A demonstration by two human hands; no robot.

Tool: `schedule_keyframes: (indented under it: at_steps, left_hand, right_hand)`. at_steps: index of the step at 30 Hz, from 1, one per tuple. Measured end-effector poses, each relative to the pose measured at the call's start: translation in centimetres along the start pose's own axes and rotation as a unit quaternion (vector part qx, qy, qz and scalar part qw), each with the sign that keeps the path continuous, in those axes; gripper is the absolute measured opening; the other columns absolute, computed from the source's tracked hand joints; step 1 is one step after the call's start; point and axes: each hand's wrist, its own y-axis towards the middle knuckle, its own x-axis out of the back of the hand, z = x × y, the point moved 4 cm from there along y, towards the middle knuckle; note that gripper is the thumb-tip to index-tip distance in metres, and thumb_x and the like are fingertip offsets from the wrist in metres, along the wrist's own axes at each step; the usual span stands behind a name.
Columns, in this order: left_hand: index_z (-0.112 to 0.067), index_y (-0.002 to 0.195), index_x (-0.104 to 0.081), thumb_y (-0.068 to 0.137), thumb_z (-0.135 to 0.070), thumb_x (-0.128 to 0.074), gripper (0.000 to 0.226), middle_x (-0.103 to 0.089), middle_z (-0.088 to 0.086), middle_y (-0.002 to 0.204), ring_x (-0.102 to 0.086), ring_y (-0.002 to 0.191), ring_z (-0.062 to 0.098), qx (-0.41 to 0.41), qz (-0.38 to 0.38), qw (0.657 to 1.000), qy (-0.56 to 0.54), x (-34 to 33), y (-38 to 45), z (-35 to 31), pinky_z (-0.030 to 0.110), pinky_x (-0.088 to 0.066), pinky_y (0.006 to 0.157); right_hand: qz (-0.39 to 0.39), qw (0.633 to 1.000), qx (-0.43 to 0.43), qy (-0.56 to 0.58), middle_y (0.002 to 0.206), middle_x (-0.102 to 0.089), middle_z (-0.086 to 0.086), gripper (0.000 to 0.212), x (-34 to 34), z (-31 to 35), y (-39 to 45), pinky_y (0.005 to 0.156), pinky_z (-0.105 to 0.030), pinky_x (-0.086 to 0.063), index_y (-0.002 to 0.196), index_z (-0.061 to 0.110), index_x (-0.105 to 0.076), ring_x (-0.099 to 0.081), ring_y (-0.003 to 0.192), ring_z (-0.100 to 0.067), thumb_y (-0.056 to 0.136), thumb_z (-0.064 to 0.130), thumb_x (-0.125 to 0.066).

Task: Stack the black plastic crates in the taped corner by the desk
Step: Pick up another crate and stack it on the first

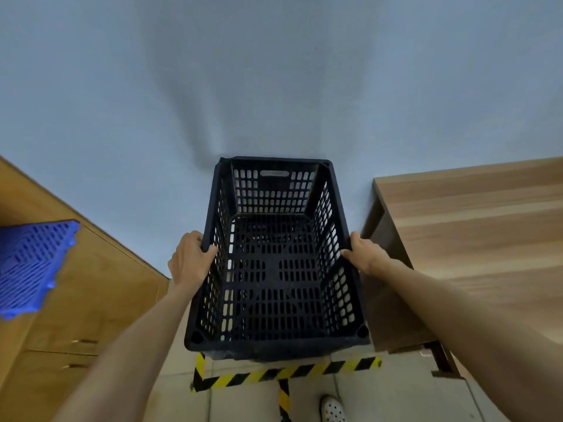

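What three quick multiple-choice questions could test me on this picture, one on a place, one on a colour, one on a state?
1. Where is the wooden desk? A right of the black crate B left of it C behind the person
2. What colours is the floor tape? A red-white B yellow-black C blue
3. How is the crate held? A one hand B untouched C both hands

Answers: A, the desk stands on the right; B, the stripes show it; C, the left hand and right hand grip opposite rims.
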Motion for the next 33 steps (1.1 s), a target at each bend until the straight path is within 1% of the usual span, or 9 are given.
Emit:
schedule_keyframes:
  at_steps: [5, 8, 12, 17, 19, 22, 25, 30, 33]
  left_hand:
    - [-0.014, 0.09, -0.049, 0.092, -0.026, -0.061, 0.016, -0.059, 0.008, 0.09, -0.053, 0.067, 0.018, 0.062, 0.024, 0.997, 0.024, -2.8, 2.2, 3.4, 0.035, -0.047, 0.059]
    - [-0.013, 0.093, -0.047, 0.094, -0.026, -0.059, 0.018, -0.058, 0.006, 0.088, -0.055, 0.07, 0.02, 0.07, 0.042, 0.995, 0.054, -3.5, 2.9, 3.7, 0.036, -0.05, 0.062]
    - [-0.013, 0.102, -0.043, 0.096, -0.027, -0.055, 0.019, -0.063, 0.007, 0.09, -0.062, 0.076, 0.027, 0.031, 0.095, 0.99, 0.104, -3.3, 3.7, 3.7, 0.04, -0.052, 0.063]
    - [-0.012, 0.122, -0.034, 0.096, -0.043, -0.049, 0.043, -0.067, 0.01, 0.098, -0.066, 0.081, 0.028, -0.01, 0.254, 0.946, 0.202, -2.9, 5.8, 3.9, 0.045, -0.057, 0.078]
    - [-0.008, 0.128, -0.031, 0.098, -0.044, -0.045, 0.049, -0.066, 0.009, 0.1, -0.066, 0.085, 0.028, -0.029, 0.278, 0.929, 0.242, -3.1, 6.2, 3.6, 0.043, -0.056, 0.082]
    - [-0.003, 0.129, -0.032, 0.1, -0.042, -0.042, 0.049, -0.065, 0.016, 0.114, -0.064, 0.1, 0.034, -0.037, 0.3, 0.926, 0.227, -3.4, 6.4, 3.7, 0.045, -0.052, 0.088]
    - [0.0, 0.125, -0.035, 0.1, -0.04, -0.043, 0.047, -0.062, 0.021, 0.121, -0.061, 0.107, 0.038, -0.049, 0.314, 0.928, 0.194, -3.5, 6.6, 3.7, 0.047, -0.05, 0.091]
    - [-0.002, 0.12, -0.037, 0.099, -0.039, -0.046, 0.044, -0.063, 0.019, 0.114, -0.062, 0.101, 0.036, -0.096, 0.311, 0.93, 0.17, -4.5, 5.5, 1.5, 0.042, -0.051, 0.082]
    - [-0.002, 0.124, -0.036, 0.097, -0.044, -0.049, 0.051, -0.063, 0.017, 0.113, -0.064, 0.102, 0.035, -0.077, 0.329, 0.926, 0.167, -4.5, 5.4, 1.6, 0.041, -0.052, 0.082]
  right_hand:
    - [0.042, 0.993, 0.07, 0.091, 0.106, -0.064, -0.013, 0.025, -2.0, 1.0, 2.6, 0.084, -0.055, -0.052, 0.109, 0.019, -0.031, -0.065, 0.094, -0.033, 0.098, 0.038, -0.043]
    - [0.02, 0.989, 0.058, 0.135, 0.101, -0.064, -0.013, 0.016, -2.8, 2.1, 3.1, 0.081, -0.054, -0.053, 0.106, 0.023, -0.032, -0.065, 0.09, -0.034, 0.098, 0.032, -0.041]
    - [-0.055, 0.997, 0.013, 0.05, 0.103, -0.062, -0.015, 0.037, -3.3, 2.6, 3.1, 0.072, -0.039, -0.044, 0.131, 0.014, -0.033, -0.062, 0.091, -0.034, 0.1, 0.032, -0.038]
    - [-0.06, 0.997, 0.016, -0.041, 0.103, -0.061, -0.015, 0.022, -3.0, 2.9, 2.9, 0.07, -0.041, -0.05, 0.113, 0.01, -0.038, -0.064, 0.085, -0.035, 0.102, 0.028, -0.032]
    - [-0.046, 0.997, 0.03, -0.051, 0.097, -0.059, -0.012, 0.016, -3.3, 3.2, 2.7, 0.069, -0.044, -0.051, 0.103, 0.011, -0.035, -0.065, 0.082, -0.037, 0.102, 0.026, -0.031]
    - [-0.069, 0.997, 0.009, -0.036, 0.084, -0.063, -0.009, 0.025, -2.9, 3.3, 2.4, 0.061, -0.039, -0.044, 0.109, 0.011, -0.032, -0.065, 0.078, -0.037, 0.101, 0.034, -0.032]
    - [-0.07, 0.996, -0.012, -0.057, 0.096, -0.066, -0.017, 0.029, -2.3, 3.3, 2.2, 0.065, -0.041, -0.042, 0.114, 0.009, -0.033, -0.065, 0.087, -0.039, 0.1, 0.034, -0.033]
    - [-0.063, 0.99, -0.07, -0.105, 0.12, -0.063, -0.021, 0.056, -0.6, 1.4, 1.8, 0.083, -0.045, -0.048, 0.143, 0.004, -0.021, -0.064, 0.104, -0.037, 0.1, 0.038, -0.034]
    - [-0.039, 0.989, -0.082, -0.118, 0.123, -0.061, -0.02, 0.056, 0.0, 1.8, 2.6, 0.082, -0.044, -0.048, 0.14, 0.005, -0.027, -0.062, 0.108, -0.037, 0.099, 0.041, -0.04]
